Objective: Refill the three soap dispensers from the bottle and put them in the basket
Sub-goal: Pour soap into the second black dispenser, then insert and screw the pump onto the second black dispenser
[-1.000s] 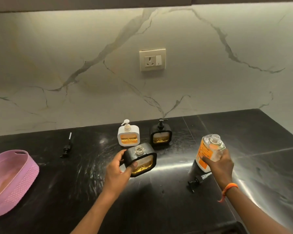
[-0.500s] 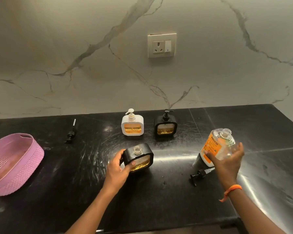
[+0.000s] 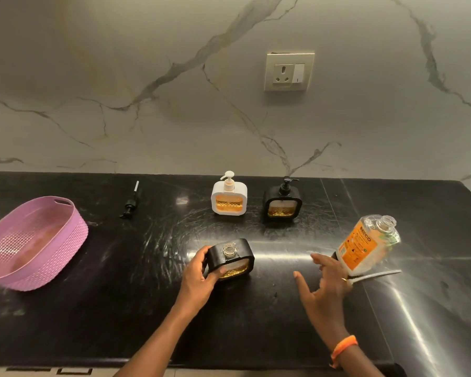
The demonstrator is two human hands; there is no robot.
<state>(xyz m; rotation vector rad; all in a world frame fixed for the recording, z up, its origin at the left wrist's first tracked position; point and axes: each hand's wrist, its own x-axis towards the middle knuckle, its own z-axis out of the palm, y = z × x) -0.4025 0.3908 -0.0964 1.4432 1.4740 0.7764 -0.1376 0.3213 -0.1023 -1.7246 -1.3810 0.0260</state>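
My left hand (image 3: 199, 278) grips the left side of a black soap dispenser (image 3: 230, 258) standing on the black counter (image 3: 120, 308). Its neck is uncapped and amber soap shows low in its window. My right hand (image 3: 324, 287) hovers with spread fingers and holds nothing. Just to its right stands the clear refill bottle (image 3: 365, 246) with an orange label and an open mouth. The bottle's pump tube (image 3: 378, 275) lies at its base, with the pump head hidden behind my hand. A white dispenser (image 3: 229, 195) and a second black dispenser (image 3: 282, 200), both with pumps on, stand at the back.
A pink perforated basket (image 3: 74, 235) sits at the counter's left end, with nothing in it. A loose black pump (image 3: 131, 202) lies between the basket and the white dispenser. A wall socket (image 3: 288, 71) is set in the marble backsplash. The counter's front edge runs just below my forearms.
My right hand let go of the refill bottle, which now stands on the counter, and moved left and down. My left hand kept hold of the uncapped black dispenser.
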